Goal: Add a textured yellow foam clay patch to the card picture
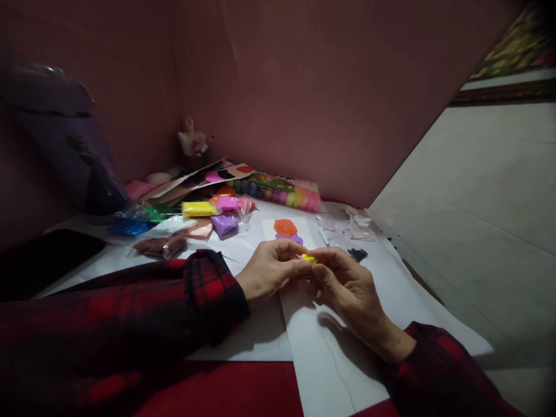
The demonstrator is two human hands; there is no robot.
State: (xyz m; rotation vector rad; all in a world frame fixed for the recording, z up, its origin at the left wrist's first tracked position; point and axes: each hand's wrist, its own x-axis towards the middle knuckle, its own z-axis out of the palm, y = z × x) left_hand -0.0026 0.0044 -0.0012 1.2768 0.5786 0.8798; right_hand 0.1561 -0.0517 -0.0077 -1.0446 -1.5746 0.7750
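Yellow, soft-looking lump of modelling clay (308,259) is sitting between the fingertips of 2 bare hands in the head view, just above a long white strip of paper (319,359). The left hand (271,269) is pinching the lump between thumb and fingers from its side, while the right hand (350,289) is gripping it the same way from the other. A small pink bit (299,256) is showing beside the lump at the left fingertips; whether it is touching the lump, I cannot tell. Beyond the hands, a rough-textured orange patch (285,227) is lying on the strip, and a purple patch (289,238) is adjoining it, partly hidden by the left hand. A thin curved dark line (336,368) is running along the strip's near part. To the left, a shiny yellow plastic packet (198,209) is lying among pink, purple, brown and blue ones. Behind, a long clear-fronted pack of many-coloured clay pieces (282,194) is resting near the pink wall (304,92). To the right, a ragged black piece (358,254) is lying near a crumpled clear plastic bag (362,231).
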